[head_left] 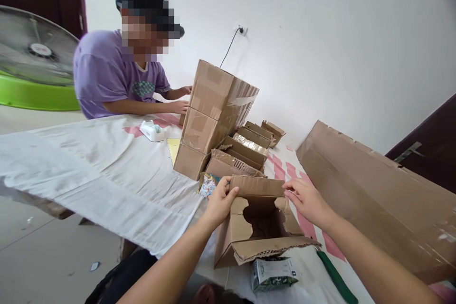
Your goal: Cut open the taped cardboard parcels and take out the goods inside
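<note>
A cardboard box (239, 228) stands on the table before me with its top flaps raised and a dark inside showing. My left hand (220, 200) is closed on the left end of its far flap, thumb over the edge. At the other end of that flap, the fingers of my right hand (309, 200) pinch its corner. The two side flaps have curved cut-outs, and the near flap folds toward me. Just in front of the box lies a small dark green patterned carton (273, 273). A green-handled tool (337, 276) is to its right.
Taped boxes (203, 128) form a tall stack at the centre, with several open boxes (249, 152) behind mine. A large cardboard piece (377, 190) rises on the right. Across the table sits a person (117, 71) in purple, near a white tape dispenser (151, 130).
</note>
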Tool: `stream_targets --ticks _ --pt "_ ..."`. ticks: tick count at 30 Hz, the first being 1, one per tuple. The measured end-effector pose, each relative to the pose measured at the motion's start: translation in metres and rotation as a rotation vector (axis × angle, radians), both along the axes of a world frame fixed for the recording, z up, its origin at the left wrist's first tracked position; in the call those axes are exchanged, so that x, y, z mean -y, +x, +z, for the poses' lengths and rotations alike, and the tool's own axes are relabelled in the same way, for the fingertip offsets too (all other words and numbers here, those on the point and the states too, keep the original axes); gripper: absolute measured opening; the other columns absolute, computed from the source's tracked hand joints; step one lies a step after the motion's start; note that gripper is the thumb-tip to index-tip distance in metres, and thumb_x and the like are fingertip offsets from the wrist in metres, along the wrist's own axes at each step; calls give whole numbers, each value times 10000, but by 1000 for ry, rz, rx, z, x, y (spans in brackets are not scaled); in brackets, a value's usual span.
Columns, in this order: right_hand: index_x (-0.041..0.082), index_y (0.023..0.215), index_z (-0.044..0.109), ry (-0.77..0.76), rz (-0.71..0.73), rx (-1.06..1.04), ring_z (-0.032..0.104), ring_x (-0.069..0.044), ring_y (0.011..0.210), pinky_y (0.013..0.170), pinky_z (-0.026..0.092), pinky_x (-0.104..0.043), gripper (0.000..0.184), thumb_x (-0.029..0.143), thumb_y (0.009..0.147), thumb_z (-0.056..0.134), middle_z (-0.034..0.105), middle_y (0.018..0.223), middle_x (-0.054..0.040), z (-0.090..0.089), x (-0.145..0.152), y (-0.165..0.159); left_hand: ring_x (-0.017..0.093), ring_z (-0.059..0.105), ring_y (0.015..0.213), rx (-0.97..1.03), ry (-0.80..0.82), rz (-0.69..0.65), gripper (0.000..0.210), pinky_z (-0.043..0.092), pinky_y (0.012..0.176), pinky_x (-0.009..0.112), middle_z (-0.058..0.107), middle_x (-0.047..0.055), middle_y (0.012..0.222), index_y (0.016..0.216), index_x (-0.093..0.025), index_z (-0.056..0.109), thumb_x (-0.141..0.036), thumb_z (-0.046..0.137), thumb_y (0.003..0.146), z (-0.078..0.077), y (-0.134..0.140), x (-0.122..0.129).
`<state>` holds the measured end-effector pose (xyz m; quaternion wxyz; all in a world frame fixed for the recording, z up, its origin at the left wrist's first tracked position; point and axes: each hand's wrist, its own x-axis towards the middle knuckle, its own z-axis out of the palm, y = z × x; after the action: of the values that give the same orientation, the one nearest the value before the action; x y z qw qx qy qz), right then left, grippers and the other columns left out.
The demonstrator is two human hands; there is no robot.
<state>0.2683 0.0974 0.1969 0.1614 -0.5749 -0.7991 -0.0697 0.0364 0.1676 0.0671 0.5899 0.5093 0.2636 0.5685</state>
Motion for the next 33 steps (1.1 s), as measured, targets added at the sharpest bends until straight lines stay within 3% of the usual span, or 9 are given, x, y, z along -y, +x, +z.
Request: stream_targets --ticks 5,9,13,18,26,30,33 --pt "225 1053 627 -65 -11 84 618 -206 997 873 489 -361 217 157 876 523 666 1101 -64 0 -39 -38 192 657 720 -85 52 73 303 498 639 285 687 15 799 990 -195 518 -409 610 796 0 1 -2" --pt "231 964 645 -83 -62 106 638 -194 889 789 480 -333 172 135 847 562 691 1009 -43 -1 -53 -47 191 646 722 -115 75 81 279 480 645 282 678 19 809 995 -192 522 -394 585 813 -1 2 -3" --pt "232 908 621 -73 -60 105 614 -159 765 697 454 -291 151 117 814 592 682 903 -7 -3 -55 -48 190 638 721 -102 84 63 273 477 651 283 674 32 830 1007 -186 516 -388 562 830 0 2 -1" --pt "227 896 596 -49 12 106 599 -167 861 745 449 -291 193 59 802 579 663 936 -11 -5 -52 -45 180 614 772 -78 123 63 257 471 675 268 639 27 866 983 -184 530 -388 571 833 1 1 1" --pt "211 817 569 15 74 97 591 -173 805 735 483 -324 142 76 835 530 619 872 -21 -9 -45 -45 187 612 782 -47 117 32 271 475 683 273 639 35 886 980 -183 535 -396 595 824 2 0 3" --pt "209 1025 593 53 209 143 608 -186 929 806 498 -335 215 86 877 495 653 1014 -53 -10 -44 -48 194 616 802 -35 135 26 257 483 707 287 645 37 894 975 -184 538 -384 593 824 4 0 3" --pt "196 1028 614 142 359 298 611 -187 902 774 492 -323 225 113 931 429 679 966 -66 -9 -46 -46 197 617 815 -33 136 8 246 485 716 292 647 34 895 971 -187 536 -381 584 828 4 0 3"
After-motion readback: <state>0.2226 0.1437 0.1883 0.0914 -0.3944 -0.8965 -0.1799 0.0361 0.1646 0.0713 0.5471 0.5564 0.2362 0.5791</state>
